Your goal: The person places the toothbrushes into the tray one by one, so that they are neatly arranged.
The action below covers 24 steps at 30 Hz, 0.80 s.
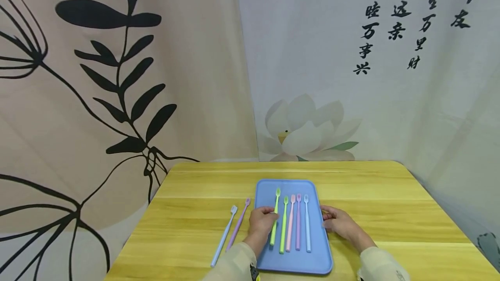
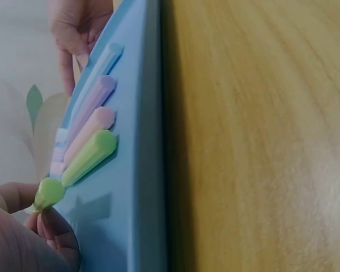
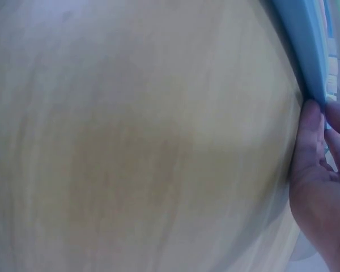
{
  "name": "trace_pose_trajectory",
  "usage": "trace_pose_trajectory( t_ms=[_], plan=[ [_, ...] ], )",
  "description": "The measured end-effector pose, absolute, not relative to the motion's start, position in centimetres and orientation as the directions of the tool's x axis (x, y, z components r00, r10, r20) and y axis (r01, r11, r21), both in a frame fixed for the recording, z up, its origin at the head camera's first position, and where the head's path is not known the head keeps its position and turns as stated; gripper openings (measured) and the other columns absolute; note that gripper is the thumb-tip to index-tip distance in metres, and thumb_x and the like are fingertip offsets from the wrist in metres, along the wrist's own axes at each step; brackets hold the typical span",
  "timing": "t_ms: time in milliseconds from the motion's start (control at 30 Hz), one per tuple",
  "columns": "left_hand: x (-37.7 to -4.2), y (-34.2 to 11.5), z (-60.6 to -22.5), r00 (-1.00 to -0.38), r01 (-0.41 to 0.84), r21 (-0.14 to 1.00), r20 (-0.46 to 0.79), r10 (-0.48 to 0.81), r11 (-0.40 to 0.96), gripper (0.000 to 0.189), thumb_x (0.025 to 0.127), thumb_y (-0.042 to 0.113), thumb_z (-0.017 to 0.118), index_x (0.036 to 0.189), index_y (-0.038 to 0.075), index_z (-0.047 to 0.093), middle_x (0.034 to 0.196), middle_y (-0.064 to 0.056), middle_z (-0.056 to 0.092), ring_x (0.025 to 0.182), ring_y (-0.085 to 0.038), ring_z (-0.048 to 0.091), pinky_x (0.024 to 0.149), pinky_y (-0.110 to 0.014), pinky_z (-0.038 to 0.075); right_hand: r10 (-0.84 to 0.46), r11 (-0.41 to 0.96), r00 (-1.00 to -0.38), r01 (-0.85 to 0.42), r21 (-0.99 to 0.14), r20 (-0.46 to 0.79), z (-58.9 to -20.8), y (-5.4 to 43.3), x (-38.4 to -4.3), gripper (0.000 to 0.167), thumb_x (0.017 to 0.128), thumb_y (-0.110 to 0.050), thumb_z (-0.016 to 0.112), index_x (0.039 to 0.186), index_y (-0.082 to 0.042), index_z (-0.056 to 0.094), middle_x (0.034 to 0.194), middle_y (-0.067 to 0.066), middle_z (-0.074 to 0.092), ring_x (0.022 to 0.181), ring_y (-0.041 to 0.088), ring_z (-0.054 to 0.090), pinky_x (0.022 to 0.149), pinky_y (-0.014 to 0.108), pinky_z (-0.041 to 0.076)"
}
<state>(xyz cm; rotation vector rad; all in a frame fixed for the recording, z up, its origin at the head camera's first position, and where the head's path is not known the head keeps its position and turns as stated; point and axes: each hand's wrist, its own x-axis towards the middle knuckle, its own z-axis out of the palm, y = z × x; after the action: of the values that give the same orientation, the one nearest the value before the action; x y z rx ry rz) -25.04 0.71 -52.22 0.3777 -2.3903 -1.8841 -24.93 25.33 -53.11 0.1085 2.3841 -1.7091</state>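
My left hand (image 1: 261,226) pinches a light green toothbrush (image 1: 273,232) between thumb and fingers over the left part of a blue tray (image 1: 318,261). In the left wrist view this toothbrush (image 2: 50,192) is raised off the tray, its shadow falling below it. Beside it on the tray lie a second green toothbrush (image 1: 283,233), a pink one (image 1: 289,233), a purple one (image 1: 298,231) and a light blue one (image 1: 307,231), side by side with heads pointing away. My right hand (image 1: 343,224) holds the tray's right rim, also visible in the right wrist view.
Left of the tray, a light blue toothbrush (image 1: 224,241) and a purple toothbrush (image 1: 237,229) lie slanted on the wooden table (image 1: 375,198). Behind the table hangs a printed curtain (image 1: 203,77) with plants and writing.
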Motion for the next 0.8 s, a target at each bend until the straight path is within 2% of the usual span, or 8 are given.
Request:
trace_pose_trajectory(
  t_ms=[300,800],
  plan=[
    [-24.91,1.22,-52.29,-0.961,-0.179,0.936,-0.101,-0.257,0.303,0.018,0.074,0.002,0.078,0.092,0.002,0.074,0.081,-0.002,0.065,0.074,-0.017,0.058,0.066,-0.033,0.051,-0.084,0.285,-0.975,0.175,-0.942,-0.207,-53.29,25.38,-25.02,0.062,0.083,0.013,0.059,0.142,0.012,0.042,0.103,0.018,0.054,0.093,0.026,0.054,0.079,0.037,0.055],
    [-24.84,1.21,-51.94,-0.976,-0.119,0.866,-0.014,-0.215,0.485,0.013,0.072,0.003,0.080,0.084,0.003,0.074,0.076,-0.001,0.065,0.072,-0.017,0.059,0.064,-0.032,0.052,-0.105,0.275,-0.975,0.162,-0.948,-0.197,-53.20,25.41,-24.87,0.063,0.082,0.013,0.058,0.143,0.013,0.041,0.104,0.019,0.055,0.094,0.026,0.055,0.078,0.036,0.055]
  ],
)
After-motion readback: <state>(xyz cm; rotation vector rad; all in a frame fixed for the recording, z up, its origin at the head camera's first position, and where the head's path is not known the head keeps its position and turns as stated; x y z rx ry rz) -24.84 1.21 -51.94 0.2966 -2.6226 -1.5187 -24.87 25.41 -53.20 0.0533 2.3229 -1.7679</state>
